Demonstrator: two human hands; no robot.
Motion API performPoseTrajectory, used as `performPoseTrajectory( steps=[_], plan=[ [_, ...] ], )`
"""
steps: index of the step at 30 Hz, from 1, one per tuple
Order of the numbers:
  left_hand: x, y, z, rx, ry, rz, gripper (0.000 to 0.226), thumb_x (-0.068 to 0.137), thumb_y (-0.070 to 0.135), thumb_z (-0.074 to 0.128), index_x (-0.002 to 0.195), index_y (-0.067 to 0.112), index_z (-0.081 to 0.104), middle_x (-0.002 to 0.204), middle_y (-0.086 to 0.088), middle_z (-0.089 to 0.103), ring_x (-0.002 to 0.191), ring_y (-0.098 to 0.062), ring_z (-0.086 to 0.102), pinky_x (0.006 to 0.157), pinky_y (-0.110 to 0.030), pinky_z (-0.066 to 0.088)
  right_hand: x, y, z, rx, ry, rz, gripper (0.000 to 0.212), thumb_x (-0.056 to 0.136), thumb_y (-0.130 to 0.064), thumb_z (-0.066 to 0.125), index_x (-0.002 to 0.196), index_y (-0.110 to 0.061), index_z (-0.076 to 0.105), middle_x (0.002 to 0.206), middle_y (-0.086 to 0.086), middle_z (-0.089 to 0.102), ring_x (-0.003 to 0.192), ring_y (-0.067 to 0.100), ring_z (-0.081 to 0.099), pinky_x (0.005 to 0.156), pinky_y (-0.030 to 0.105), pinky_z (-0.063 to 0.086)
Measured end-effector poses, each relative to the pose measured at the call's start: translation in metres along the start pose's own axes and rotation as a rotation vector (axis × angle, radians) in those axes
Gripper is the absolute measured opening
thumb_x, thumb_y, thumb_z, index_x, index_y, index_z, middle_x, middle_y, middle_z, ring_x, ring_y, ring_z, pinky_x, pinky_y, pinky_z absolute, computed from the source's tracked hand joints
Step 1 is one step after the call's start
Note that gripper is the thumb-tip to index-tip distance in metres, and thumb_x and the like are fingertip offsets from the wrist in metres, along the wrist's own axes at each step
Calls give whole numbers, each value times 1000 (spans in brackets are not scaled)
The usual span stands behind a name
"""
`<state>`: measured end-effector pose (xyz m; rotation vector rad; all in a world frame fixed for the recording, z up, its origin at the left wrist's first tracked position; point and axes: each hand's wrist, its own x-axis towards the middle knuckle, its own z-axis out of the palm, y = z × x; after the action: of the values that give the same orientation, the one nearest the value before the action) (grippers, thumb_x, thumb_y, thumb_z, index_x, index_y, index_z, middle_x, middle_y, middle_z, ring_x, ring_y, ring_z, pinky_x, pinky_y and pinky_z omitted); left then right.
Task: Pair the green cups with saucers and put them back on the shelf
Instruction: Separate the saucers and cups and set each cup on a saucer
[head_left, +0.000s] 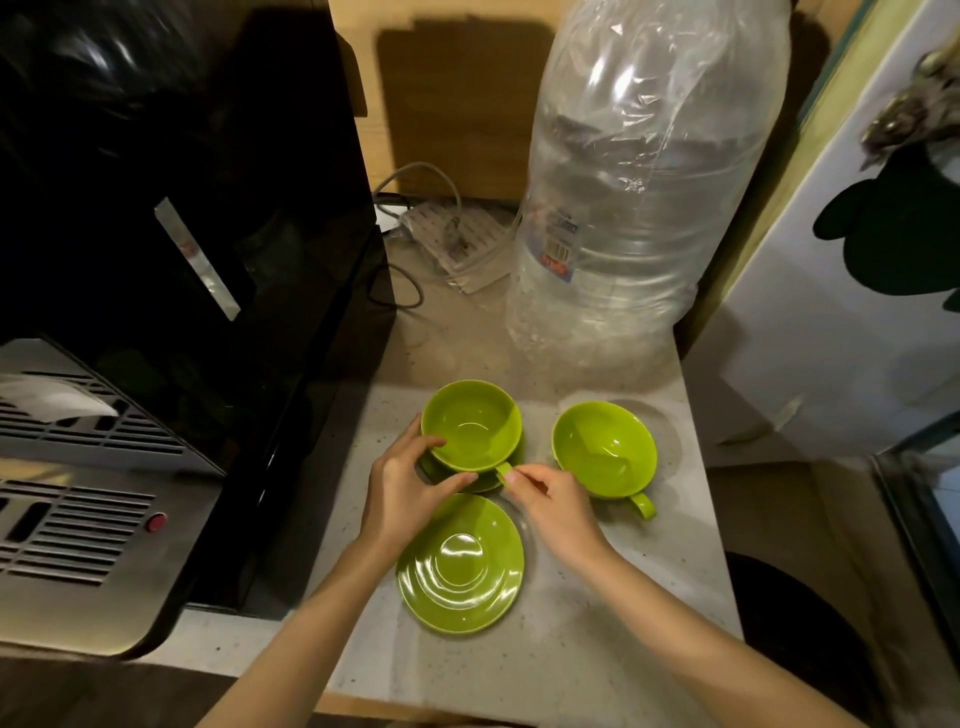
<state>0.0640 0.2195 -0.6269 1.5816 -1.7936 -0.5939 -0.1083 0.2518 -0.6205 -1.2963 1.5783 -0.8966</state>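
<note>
Counter: pale, speckled; bears all items below.

Near saucer: green, lying flat and bare at the counter's near middle, between the two forearms.

Left hand: just beyond the near saucer, at the left side of the left cup. Fingers curled round the cup's wall, index tip on the rim, thumb reaching along its near side over the saucer beneath.

Right hand: just right of the left hand. Thumb and forefinger pinch the left cup's handle, which points toward the viewer; remaining fingers are folded under.

Left cup: green, upright, empty, seated on the far saucer, of which only a near sliver of the rim shows.

Right cup: green, upright, empty, standing straight on the counter, just beside the left cup, handle pointing near-right. Untouched, no saucer under it.

Coffee machine: black with a metal drip grille, along the counter's left edge.

Water bottle: large, clear plastic, wrapped in film, upright behind the cups.

Cables: a loose tangle at the back, between machine and bottle.
</note>
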Motion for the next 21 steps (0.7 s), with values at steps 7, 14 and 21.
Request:
performPoseTrajectory(
  steps=[7,14,21],
  plan=[
    [6,19,-4,85,-69,-9,99,52,51,79,136,24,34,148,-10,33,138,-24,27,109,-33,24,-5,-7,-11,-22,-34,19,35,93,-25,45,124,-10,51,120,10,63,110,19,58,93,29,46],
    [12,75,9,-52,-170,239,100,50,51,80,134,18,37,146,-7,34,131,-11,29,106,-19,21,-21,-7,-62,26,192,-134,32,91,-21,47,123,-21,51,109,0,59,98,17,61,87,28,48],
    [25,100,54,-76,-422,234,119,44,37,88,139,6,24,146,-13,31,137,-24,26,105,-14,15,-33,34,-94,-94,407,124,42,89,-18,51,130,-8,43,134,14,47,118,25,49,100,34,39]
  ],
)
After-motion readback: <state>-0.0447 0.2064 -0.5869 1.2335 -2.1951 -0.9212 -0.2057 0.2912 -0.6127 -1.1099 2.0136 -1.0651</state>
